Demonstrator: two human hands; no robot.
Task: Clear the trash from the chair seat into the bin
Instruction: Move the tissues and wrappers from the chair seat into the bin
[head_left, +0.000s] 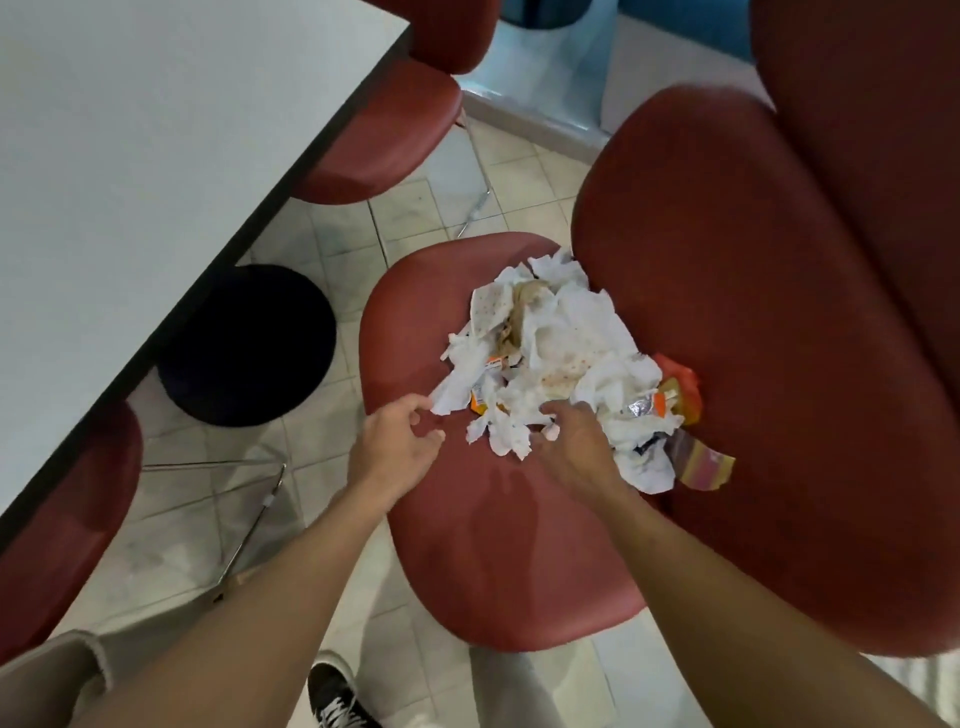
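A smooth grey-white table (130, 156) with a dark straight edge fills the upper left corner. Under its edge stands a round black bin (249, 345), its top dark and its inside not readable. Between bin and chair lies a strip of pale tiled floor (332, 249), crossed by thin metal chair legs (249, 525).

The chair seat (493, 545) is rounded, padded and covered in glossy red vinyl. Its near half is bare; its front edge faces the person. The trash (561, 358), a loose heap of crumpled white paper napkins, stained brownish tissue and shiny orange and silver foil wrappers, sits on the far half of the seat, spilling toward the right edge where the seat meets the red backrest (753, 312).

The left hand (395, 447) hovers over the seat's left part, fingers loosely curled and apart, holding nothing, just beside the heap's near left corner. The right hand (576, 447) rests on the heap's near edge, fingers bent down into the paper; whether they pinch any of it cannot be told.

A striped card scrap (706, 465) lies at the heap's right edge.
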